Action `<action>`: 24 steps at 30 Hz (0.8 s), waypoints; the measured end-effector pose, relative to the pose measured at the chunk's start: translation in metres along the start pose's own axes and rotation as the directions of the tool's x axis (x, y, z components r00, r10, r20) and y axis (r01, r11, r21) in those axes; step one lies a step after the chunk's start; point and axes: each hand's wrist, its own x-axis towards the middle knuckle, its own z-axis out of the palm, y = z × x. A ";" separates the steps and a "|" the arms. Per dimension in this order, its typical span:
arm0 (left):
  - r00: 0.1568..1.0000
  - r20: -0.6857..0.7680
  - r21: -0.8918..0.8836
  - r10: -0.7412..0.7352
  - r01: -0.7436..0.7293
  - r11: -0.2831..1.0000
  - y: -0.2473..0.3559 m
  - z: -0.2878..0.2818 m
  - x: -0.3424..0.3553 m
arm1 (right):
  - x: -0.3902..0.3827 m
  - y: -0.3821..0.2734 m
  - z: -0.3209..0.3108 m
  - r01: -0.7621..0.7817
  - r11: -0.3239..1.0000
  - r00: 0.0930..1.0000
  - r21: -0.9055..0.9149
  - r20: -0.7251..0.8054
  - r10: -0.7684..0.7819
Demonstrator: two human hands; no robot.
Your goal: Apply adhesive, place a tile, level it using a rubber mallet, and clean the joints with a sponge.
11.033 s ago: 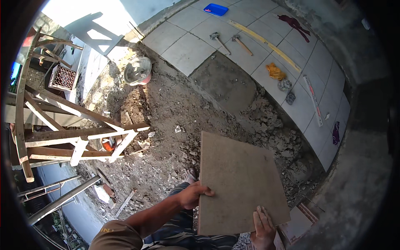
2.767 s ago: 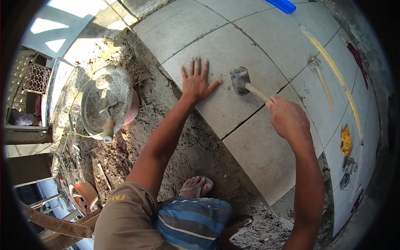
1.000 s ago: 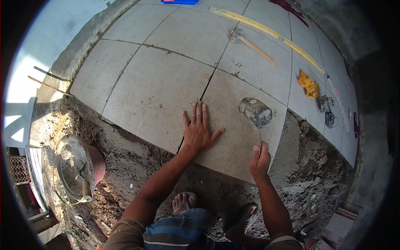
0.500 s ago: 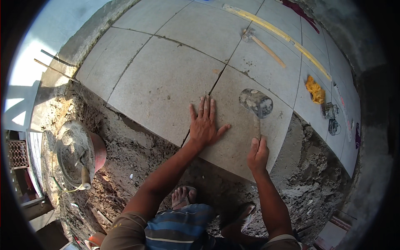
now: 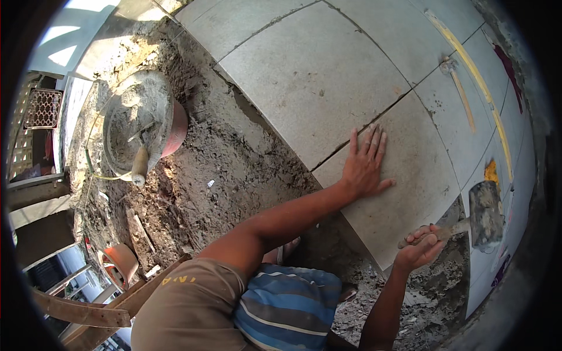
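Note:
My left hand (image 5: pixel 364 167) lies flat on a large pale floor tile (image 5: pixel 410 158), fingers spread, its fingertips by the dark joint with the neighbouring tile (image 5: pixel 316 88). In my right hand (image 5: pixel 420 247) is the wooden handle of a rubber mallet (image 5: pixel 486 216). The mallet is off to the right of the tile, its dark, mortar-smeared head pointing away from my left hand. Wet mortar (image 5: pixel 442 275) shows past the tile's right corner, below my right hand.
At left stands a red bucket (image 5: pixel 175 128) of mortar with a wooden-handled trowel (image 5: pixel 140 164) in it. A hammer (image 5: pixel 462 93), a long yellow straightedge (image 5: pixel 477 79) and an orange cloth (image 5: pixel 491 171) lie on the tiles at right. Rough mortar ground (image 5: pixel 234 169) borders the tiles.
My right hand has swung the mallet off the tile to the right. My left hand stays flat on the tile. The whole view has turned, bringing more of the left side into sight.

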 end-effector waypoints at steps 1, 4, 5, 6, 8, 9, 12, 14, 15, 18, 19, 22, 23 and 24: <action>1.000 0.000 0.003 -0.011 0.011 1.000 -0.005 0.002 -0.003 | 0.001 0.009 0.001 0.003 0.999 0.999 -0.040 0.032 -0.002; 1.000 0.017 -0.024 -0.009 0.010 1.000 -0.006 0.002 -0.004 | 0.016 0.043 -0.015 -0.047 0.911 0.966 -0.410 0.215 0.146; 1.000 0.022 -0.016 -0.011 0.011 1.000 -0.008 -0.001 -0.004 | 0.019 0.049 -0.011 0.042 0.768 0.925 -0.639 0.315 0.211; 1.000 0.030 -0.017 -0.007 0.007 1.000 -0.007 -0.001 -0.003 | 0.015 0.056 -0.016 0.041 0.764 0.928 -0.644 0.307 0.210; 0.999 0.030 -0.030 0.009 -0.008 1.000 0.001 -0.001 -0.002 | 0.003 0.069 -0.024 0.027 0.897 0.989 -0.442 0.141 0.039; 0.999 0.031 -0.036 0.020 -0.019 0.999 0.006 0.000 -0.001 | 0.006 0.072 -0.028 0.024 0.894 0.992 -0.448 0.120 0.034; 0.999 0.016 0.028 0.035 -0.036 0.999 0.004 -0.002 0.002 | 0.016 0.066 -0.030 0.189 0.664 0.958 -0.724 0.285 0.037; 0.999 0.048 0.058 0.010 -0.013 0.998 -0.001 -0.006 0.002 | 0.018 0.043 -0.005 0.067 0.853 0.972 -0.517 0.227 0.061; 0.996 0.045 0.038 0.075 -0.076 0.996 0.001 -0.007 0.005 | 0.021 0.048 -0.007 0.053 0.847 0.985 -0.528 0.165 0.042; 0.995 0.082 0.103 0.064 -0.072 0.992 0.009 -0.008 0.003 | 0.022 0.059 -0.014 0.174 0.721 0.969 -0.670 0.248 -0.003; 0.995 0.083 0.119 0.048 -0.058 0.991 0.010 -0.007 0.003 | 0.029 0.051 -0.013 0.147 0.746 0.964 -0.650 0.263 0.039; 0.995 0.086 0.158 0.048 -0.061 0.986 0.011 -0.005 0.005 | 0.034 0.019 -0.008 0.074 0.853 0.974 -0.516 0.223 0.051; 0.995 0.095 0.164 0.042 -0.057 0.985 0.013 -0.006 0.006 | 0.033 0.011 -0.008 0.042 0.911 0.983 -0.409 0.180 0.035; 0.994 0.090 0.163 0.061 -0.075 0.984 0.015 -0.007 0.007 | 0.030 0.010 -0.010 0.043 0.912 0.986 -0.407 0.164 0.026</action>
